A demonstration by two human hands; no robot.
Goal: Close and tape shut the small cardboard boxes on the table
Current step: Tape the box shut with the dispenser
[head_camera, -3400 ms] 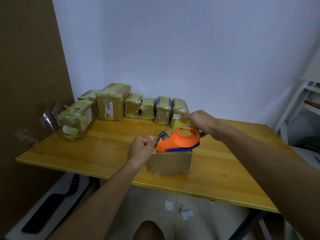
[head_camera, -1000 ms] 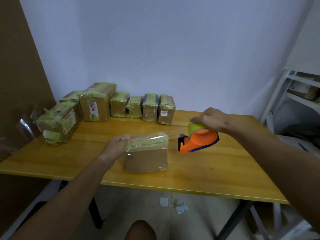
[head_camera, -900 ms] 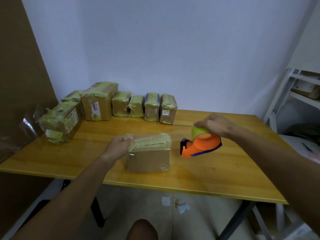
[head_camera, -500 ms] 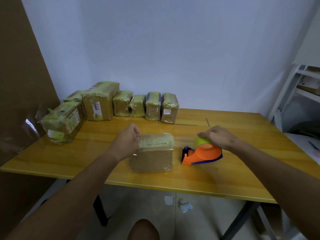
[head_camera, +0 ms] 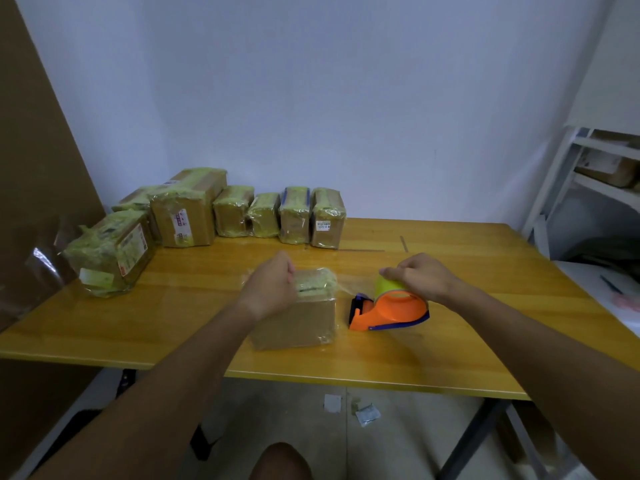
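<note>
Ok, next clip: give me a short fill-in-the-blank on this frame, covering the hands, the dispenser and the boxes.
1. The right hand grips the ___-bodied tape dispenser.
2. The dispenser stands on the table to the ___ of the box being taped.
3. The left hand rests on the ___ of that box.
4. The taped boxes are lined up along the table's ___ edge.

Missing words: orange; right; top; far
</note>
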